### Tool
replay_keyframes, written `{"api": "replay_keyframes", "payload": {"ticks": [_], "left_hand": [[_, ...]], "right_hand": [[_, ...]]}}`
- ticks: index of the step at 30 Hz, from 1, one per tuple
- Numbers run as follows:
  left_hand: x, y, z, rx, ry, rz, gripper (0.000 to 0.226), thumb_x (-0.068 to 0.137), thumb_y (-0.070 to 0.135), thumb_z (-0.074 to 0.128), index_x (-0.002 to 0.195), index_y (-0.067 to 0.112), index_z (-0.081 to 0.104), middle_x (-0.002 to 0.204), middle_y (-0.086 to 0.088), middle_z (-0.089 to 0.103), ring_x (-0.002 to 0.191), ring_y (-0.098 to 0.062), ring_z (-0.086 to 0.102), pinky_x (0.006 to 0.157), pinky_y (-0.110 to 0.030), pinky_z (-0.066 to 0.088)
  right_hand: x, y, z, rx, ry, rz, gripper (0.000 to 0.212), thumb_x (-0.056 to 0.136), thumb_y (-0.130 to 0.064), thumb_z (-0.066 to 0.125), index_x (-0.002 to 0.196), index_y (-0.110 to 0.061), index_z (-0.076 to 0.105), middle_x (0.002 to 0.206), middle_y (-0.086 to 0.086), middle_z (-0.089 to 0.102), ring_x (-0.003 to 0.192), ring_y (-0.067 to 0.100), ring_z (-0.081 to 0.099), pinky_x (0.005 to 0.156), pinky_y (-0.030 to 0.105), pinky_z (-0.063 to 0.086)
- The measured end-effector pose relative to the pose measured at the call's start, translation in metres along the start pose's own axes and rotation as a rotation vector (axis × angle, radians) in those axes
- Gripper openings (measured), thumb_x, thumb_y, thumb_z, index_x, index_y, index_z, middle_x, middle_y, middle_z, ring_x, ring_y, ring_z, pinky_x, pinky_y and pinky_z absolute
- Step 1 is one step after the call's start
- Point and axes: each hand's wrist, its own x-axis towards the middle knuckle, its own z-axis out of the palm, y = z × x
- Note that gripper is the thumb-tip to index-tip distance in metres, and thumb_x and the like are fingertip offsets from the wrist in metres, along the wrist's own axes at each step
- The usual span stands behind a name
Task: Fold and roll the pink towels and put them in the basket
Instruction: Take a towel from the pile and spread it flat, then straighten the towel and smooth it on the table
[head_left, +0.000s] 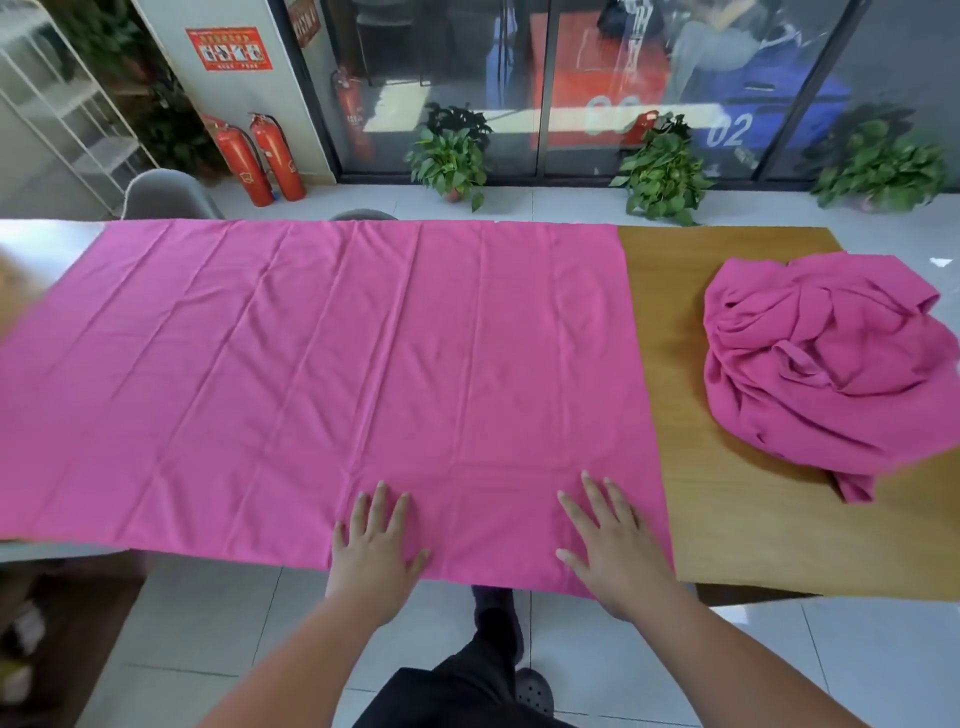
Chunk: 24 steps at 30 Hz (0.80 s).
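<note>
A large pink towel (311, 374) lies spread flat over most of the table, with long creases running across it. My left hand (376, 545) presses flat on the towel near its front edge, fingers straight and spread. About a hand's width to the right, my right hand (610, 543) lies flat on the same towel close to its front right corner. A crumpled heap of pink towels (831, 364) sits on the bare wood at the right end of the table, apart from both hands. No basket is in view.
The wooden table (727, 519) shows bare between the spread towel and the heap. A grey chair (166, 197) stands behind the far edge at left. Two fire extinguishers (260, 156) and potted plants (452, 156) line the glass wall. Tiled floor lies below the front edge.
</note>
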Motion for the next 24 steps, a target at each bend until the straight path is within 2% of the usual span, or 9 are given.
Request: {"api": "replay_keyframes", "payload": {"ticks": [6, 11, 16, 24], "left_hand": [[-0.03, -0.01, -0.007, -0.055, -0.061, 0.123, 0.084, 0.103, 0.065, 0.043, 0.17, 0.032, 0.005, 0.178, 0.001, -0.01, 0.164, -0.028, -0.005, 0.131, -0.051, 0.016], [-0.038, -0.028, -0.025, -0.142, -0.051, 0.112, 0.079, 0.105, 0.06, 0.046, 0.17, 0.03, 0.011, 0.178, 0.001, -0.002, 0.164, -0.026, 0.002, 0.13, -0.049, 0.02], [-0.042, -0.082, -0.044, -0.144, -0.013, 0.117, 0.079, 0.106, 0.056, 0.048, 0.17, 0.031, 0.009, 0.178, -0.002, 0.001, 0.164, -0.029, 0.003, 0.132, -0.049, 0.016], [-0.06, -0.243, -0.059, -0.058, 0.035, 0.06, 0.078, 0.105, 0.054, 0.048, 0.169, 0.028, 0.012, 0.177, -0.008, 0.002, 0.163, -0.032, 0.006, 0.131, -0.049, 0.017]], "right_hand": [[-0.026, 0.011, -0.002, -0.012, -0.002, 0.178, 0.073, 0.108, -0.062, 0.029, 0.167, -0.041, -0.009, 0.177, 0.006, -0.016, 0.163, 0.036, -0.007, 0.13, 0.054, 0.015], [-0.018, -0.021, -0.03, -0.002, -0.025, 0.153, 0.075, 0.108, -0.061, 0.031, 0.168, -0.037, -0.007, 0.176, 0.009, -0.015, 0.163, 0.038, -0.008, 0.13, 0.056, 0.012], [0.009, -0.114, -0.044, 0.011, -0.031, 0.054, 0.078, 0.107, -0.064, 0.032, 0.167, -0.038, -0.01, 0.176, 0.007, -0.018, 0.163, 0.036, -0.01, 0.131, 0.055, 0.009], [0.053, -0.314, -0.063, 0.074, -0.06, -0.073, 0.08, 0.106, -0.068, 0.033, 0.168, -0.039, -0.008, 0.177, 0.004, -0.013, 0.163, 0.035, -0.008, 0.131, 0.054, 0.006]]}}
